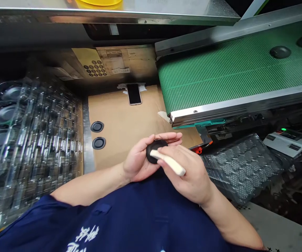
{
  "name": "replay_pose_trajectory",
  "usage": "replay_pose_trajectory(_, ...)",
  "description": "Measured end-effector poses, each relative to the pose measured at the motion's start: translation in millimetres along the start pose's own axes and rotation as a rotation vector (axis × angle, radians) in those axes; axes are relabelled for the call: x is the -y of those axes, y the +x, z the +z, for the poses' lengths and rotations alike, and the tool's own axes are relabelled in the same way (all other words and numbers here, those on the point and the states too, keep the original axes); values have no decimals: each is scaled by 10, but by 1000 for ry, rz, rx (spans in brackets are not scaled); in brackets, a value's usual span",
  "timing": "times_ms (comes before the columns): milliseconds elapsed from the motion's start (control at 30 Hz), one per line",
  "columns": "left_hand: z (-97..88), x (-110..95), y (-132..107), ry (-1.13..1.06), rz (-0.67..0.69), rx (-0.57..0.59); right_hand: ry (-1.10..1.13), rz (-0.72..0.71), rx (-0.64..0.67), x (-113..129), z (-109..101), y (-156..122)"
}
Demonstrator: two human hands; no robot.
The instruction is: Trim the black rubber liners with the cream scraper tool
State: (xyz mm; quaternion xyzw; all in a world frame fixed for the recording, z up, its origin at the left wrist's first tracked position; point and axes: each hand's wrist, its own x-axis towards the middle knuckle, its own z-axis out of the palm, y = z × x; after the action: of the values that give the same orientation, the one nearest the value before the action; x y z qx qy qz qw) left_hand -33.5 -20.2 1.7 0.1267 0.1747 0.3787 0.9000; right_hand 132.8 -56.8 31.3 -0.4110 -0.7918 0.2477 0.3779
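Note:
Close to my body, my left hand (pixel 137 161) cradles a round black part (pixel 155 145) against the palm, its fingers stretched out behind it. My right hand (pixel 190 175) grips a short off-white stick-like tool (pixel 170 163). The tool's far end meets the face of the black part; that tip is too small to make out. Two flat black round pieces with raised rims, a farther one (pixel 97 126) and a nearer one (pixel 99 142), lie apart on the cardboard sheet (pixel 122 129) to the left of my hands.
A phone (pixel 134 94) lies at the cardboard's back edge. On the right runs a green conveyor belt (pixel 214 73) carrying black domed parts (pixel 280 52). Stacked clear trays (pixel 43 129) with black parts stand left. More clear trays (pixel 242 164) and a grey device (pixel 288 141) sit right.

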Motion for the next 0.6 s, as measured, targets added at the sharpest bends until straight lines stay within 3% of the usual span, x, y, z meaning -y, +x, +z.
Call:
replay_pose_trajectory(100,31,-31,-20,-32,-2,-16,-84,-51,-186,-93,13,-14)
replay_pose_trajectory(167,35,-67,-26,-50,1,-7,-142,-125,-226,-143,23,-48)
replay_pose_trajectory(300,5,-125,-4,-75,29,13,-225,-363,58,-195,124,-93)
replay_pose_trajectory(367,-7,-126,11,-65,49,3,-256,-404,178,-201,203,-67)
replay_pose_trajectory(600,-10,-123,-10,-29,1,5,-275,-473,197,-218,342,29)
